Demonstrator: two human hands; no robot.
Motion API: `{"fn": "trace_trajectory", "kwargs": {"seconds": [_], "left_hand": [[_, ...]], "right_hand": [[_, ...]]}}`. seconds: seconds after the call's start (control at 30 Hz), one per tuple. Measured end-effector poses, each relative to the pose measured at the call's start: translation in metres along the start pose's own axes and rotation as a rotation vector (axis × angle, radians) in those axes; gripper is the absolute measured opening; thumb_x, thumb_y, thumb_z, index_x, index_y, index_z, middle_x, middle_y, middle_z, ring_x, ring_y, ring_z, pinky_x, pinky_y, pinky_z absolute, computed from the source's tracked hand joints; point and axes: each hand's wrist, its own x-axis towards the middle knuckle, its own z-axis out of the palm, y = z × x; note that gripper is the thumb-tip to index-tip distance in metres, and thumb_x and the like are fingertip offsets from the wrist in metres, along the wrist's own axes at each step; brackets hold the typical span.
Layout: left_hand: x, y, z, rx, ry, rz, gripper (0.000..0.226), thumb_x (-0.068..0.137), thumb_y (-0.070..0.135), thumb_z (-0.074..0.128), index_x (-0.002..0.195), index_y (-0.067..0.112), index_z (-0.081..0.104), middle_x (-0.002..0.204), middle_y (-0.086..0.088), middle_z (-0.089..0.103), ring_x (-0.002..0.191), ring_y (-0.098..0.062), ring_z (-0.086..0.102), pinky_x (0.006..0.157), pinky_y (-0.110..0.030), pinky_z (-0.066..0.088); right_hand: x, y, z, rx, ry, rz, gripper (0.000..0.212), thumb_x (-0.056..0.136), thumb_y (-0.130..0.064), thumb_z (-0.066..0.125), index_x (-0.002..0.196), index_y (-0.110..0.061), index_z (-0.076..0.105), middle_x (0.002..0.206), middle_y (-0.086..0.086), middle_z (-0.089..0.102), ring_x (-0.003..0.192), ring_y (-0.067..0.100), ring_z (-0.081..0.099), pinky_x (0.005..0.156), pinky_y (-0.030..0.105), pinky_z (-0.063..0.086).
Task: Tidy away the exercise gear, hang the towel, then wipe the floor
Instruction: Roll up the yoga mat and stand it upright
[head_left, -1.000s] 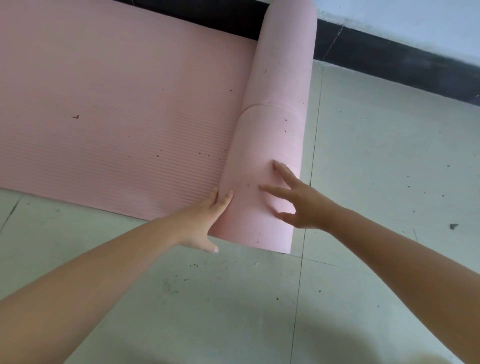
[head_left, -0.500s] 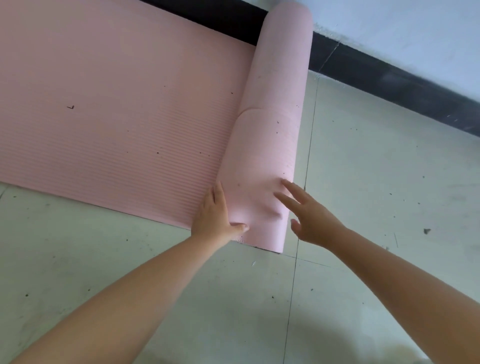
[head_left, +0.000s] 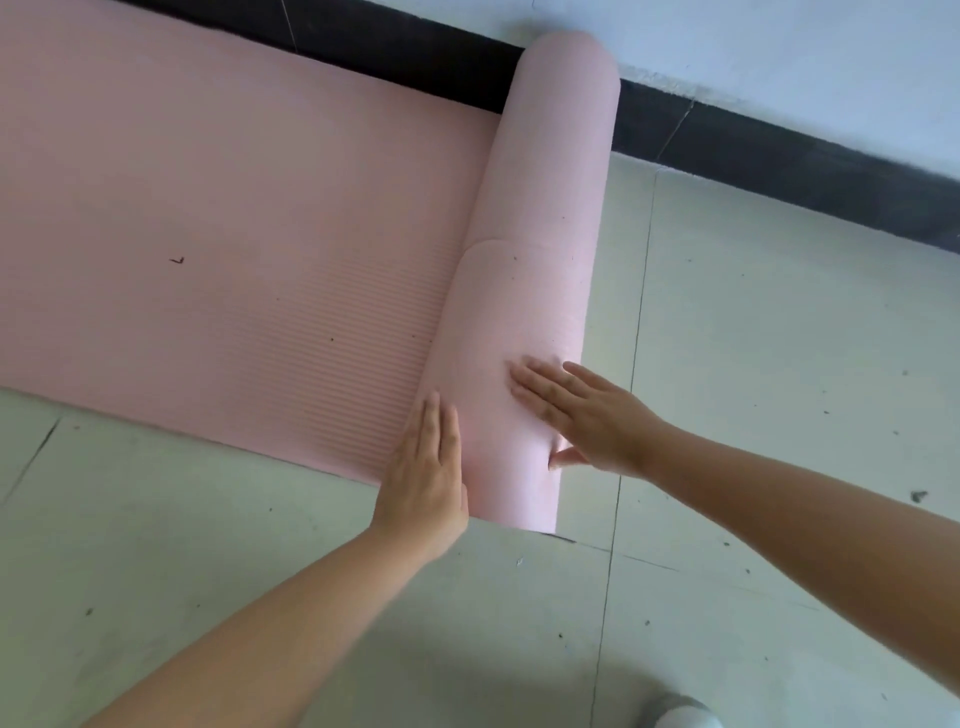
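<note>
My left hand (head_left: 423, 467) lies flat, fingers straight, against the near end of the half-rolled pink mat (head_left: 530, 291) on the tiled floor (head_left: 779, 415); my right hand (head_left: 582, 410) presses spread on top. The roll's far end reaches the black skirting (head_left: 779, 156). Soft, light foam, I judge: push with palms along the roll.

Pale speckled tiled floor (head_left: 779, 415), black skirting (head_left: 779, 161), white wall (head_left: 779, 62).

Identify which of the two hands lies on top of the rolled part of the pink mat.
The right hand, fingers spread flat across the roll. The left hand sits lower, at the crease where roll meets flat mat.
</note>
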Motion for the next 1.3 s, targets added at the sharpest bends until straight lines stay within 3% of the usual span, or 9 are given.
{"fn": "trace_trajectory", "kwargs": {"seconds": [0.07, 0.13, 0.23, 0.37, 0.73, 0.97, 1.07, 1.17, 1.3], "left_hand": [[-0.006, -0.002, -0.004, -0.017, -0.015, -0.06, 0.061, 0.073, 0.02, 0.043, 0.119, -0.017, 0.057, 0.126, -0.034, 0.056, 0.112, -0.042, 0.061, 0.088, -0.039, 0.053], [-0.011, -0.003, -0.011, -0.112, -0.059, -0.173, 0.074, 0.089, 0.038, 0.023, 0.143, -0.012, 0.025, 0.152, -0.029, 0.022, 0.142, -0.035, 0.029, 0.114, -0.035, 0.029], [-0.013, 0.0, -0.015, -0.158, -0.137, -0.278, 0.101, 0.087, 0.059, 0.045, 0.15, 0.001, -0.01, 0.159, -0.013, -0.013, 0.149, -0.022, -0.006, 0.121, -0.028, 0.002], [-0.001, 0.006, -0.029, -0.194, -0.111, -0.406, 0.122, 0.073, 0.058, 0.066, 0.149, -0.002, -0.009, 0.159, -0.015, -0.006, 0.149, -0.024, -0.001, 0.12, -0.031, 0.009], [0.005, -0.023, -0.039, -0.299, -0.177, -0.503, 0.114, 0.073, 0.046, 0.072, 0.152, 0.006, -0.001, 0.159, -0.009, 0.007, 0.147, -0.022, 0.013, 0.12, -0.035, 0.019], [-0.02, -0.01, -0.055, -0.009, -0.004, -0.533, 0.08, 0.088, 0.047, 0.038, 0.138, -0.016, 0.034, 0.143, -0.032, 0.039, 0.13, -0.039, 0.046, 0.105, -0.041, 0.041], [-0.017, 0.0, -0.047, 0.096, 0.056, -0.577, 0.095, 0.075, 0.05, 0.068, 0.131, -0.022, 0.04, 0.134, -0.04, 0.044, 0.123, -0.047, 0.051, 0.098, -0.049, 0.046], [-0.01, 0.008, -0.045, 0.036, 0.012, -0.684, 0.096, 0.092, 0.057, 0.036, 0.148, -0.006, -0.009, 0.157, -0.022, -0.008, 0.149, -0.03, -0.003, 0.121, -0.036, 0.003], [-0.007, -0.018, -0.042, 0.084, 0.014, -0.62, 0.095, 0.092, 0.057, 0.033, 0.147, -0.004, -0.013, 0.157, -0.021, -0.014, 0.148, -0.03, -0.009, 0.121, -0.036, -0.002]], "right_hand": [[0.011, -0.001, 0.003, 0.044, 0.003, -0.014, 0.12, 0.059, -0.06, 0.064, 0.15, -0.008, 0.006, 0.136, 0.013, 0.054, 0.123, 0.028, 0.054, 0.115, 0.031, 0.022], [0.022, 0.0, 0.007, 0.093, 0.048, -0.02, 0.106, 0.07, -0.061, 0.043, 0.149, -0.009, -0.005, 0.138, 0.014, 0.052, 0.126, 0.028, 0.051, 0.116, 0.028, 0.001], [0.043, -0.004, 0.006, 0.136, 0.139, -0.059, 0.09, 0.071, -0.06, 0.035, 0.139, -0.002, 0.037, 0.133, 0.017, 0.056, 0.12, 0.035, 0.056, 0.116, 0.027, 0.005], [0.062, -0.007, -0.002, 0.157, 0.247, -0.085, 0.077, 0.072, -0.053, 0.042, 0.114, 0.007, 0.063, 0.12, 0.028, 0.062, 0.108, 0.046, 0.06, 0.096, 0.048, 0.04], [0.048, 0.016, 0.014, 0.111, 0.123, -0.267, 0.077, 0.075, -0.045, 0.052, 0.143, -0.019, 0.029, 0.144, 0.012, 0.044, 0.132, 0.033, 0.042, 0.105, 0.045, 0.036], [0.104, -0.011, -0.032, 0.204, 0.011, -0.208, 0.073, 0.097, -0.044, 0.036, 0.15, -0.013, -0.004, 0.159, 0.005, -0.01, 0.147, 0.022, -0.011, 0.117, 0.029, -0.011], [0.114, -0.022, -0.045, 0.261, 0.063, -0.128, 0.07, 0.098, -0.043, 0.032, 0.149, -0.005, 0.004, 0.158, 0.013, -0.004, 0.147, 0.027, -0.004, 0.118, 0.029, -0.008], [0.113, -0.03, -0.046, 0.262, 0.227, -0.107, 0.055, 0.093, -0.032, 0.037, 0.131, 0.006, 0.049, 0.139, 0.025, 0.046, 0.129, 0.038, 0.045, 0.11, 0.039, 0.027], [0.099, -0.02, -0.025, 0.173, 0.215, -0.161, 0.052, 0.084, -0.029, 0.035, 0.122, -0.001, 0.057, 0.123, 0.019, 0.063, 0.112, 0.037, 0.061, 0.088, 0.051, 0.05]]}}
